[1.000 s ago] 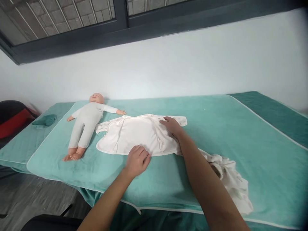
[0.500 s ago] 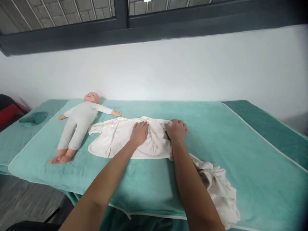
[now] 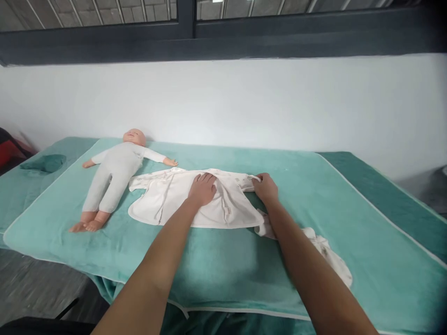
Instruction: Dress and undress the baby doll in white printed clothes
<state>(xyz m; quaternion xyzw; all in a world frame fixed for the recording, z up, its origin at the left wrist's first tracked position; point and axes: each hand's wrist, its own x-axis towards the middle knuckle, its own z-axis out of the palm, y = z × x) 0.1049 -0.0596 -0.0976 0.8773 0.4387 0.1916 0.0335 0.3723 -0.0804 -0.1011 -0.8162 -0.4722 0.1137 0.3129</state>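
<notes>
1. Two forearms of yours, left forearm [image 3: 153, 274] and right forearm [image 3: 314, 265], reach in from the bottom edge over the green cover [image 3: 223, 274]. Grey floor [image 3: 28, 274] shows at lower left.
2. Crumpled white cloth [image 3: 330, 253] lies to the right, partly hidden by your right forearm. Its left end is at the shirt's near right corner; can't tell if they touch.
3. White shirt [image 3: 178, 200] lies spread on the green cover, in front of you. Hem towards you, neck edge away, sleeves out to both sides. Small print on the sleeves.
4. Your left hand [image 3: 203, 189] rests palm down on the shirt's upper middle, fingers extended, not gripping.
5. Your right hand [image 3: 266, 188] has thumb and fingers pinched on the end of the shirt's right-side sleeve.
6. Doll [image 3: 120, 163] is on its back, left of the shirt, in a pale bodysuit. Bare feet towards you, head near the wall. One arm stretches towards the shirt's neck edge, its end just beside the fabric.
7. Dark green patch [image 3: 44, 163] sits past the doll, far left; cushion or recess, can't tell. Red-and-black item [image 3: 10, 156] beyond it, cut by the frame.
8. White wall [image 3: 223, 102] behind, dark window frame [image 3: 223, 39] above, bars [image 3: 120, 11] outside.
</notes>
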